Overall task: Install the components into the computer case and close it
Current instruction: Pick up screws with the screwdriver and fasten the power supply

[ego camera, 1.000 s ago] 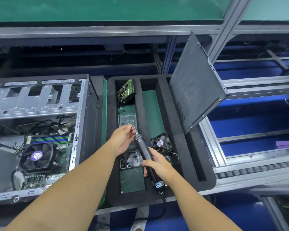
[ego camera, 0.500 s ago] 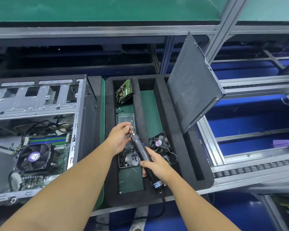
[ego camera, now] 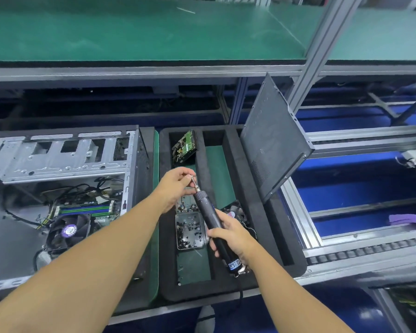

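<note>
A small screw, too tiny to be resolved clearly, is apparently being seated on the bit of the electric screwdriver (ego camera: 211, 219), above the clear screw tray (ego camera: 190, 230) in the black foam tray (ego camera: 250, 236). It is being pinched at the bit tip between the fingers (ego camera: 186, 175) of the left hand (ego camera: 175, 186). The driver body is being gripped by the right hand (ego camera: 231, 236), fingers wrapped shut. Risk judged: the screw is likely being dropped if seated crooked. The computer case (ego camera: 65, 188) is lying open to the left, well apart.
</note>
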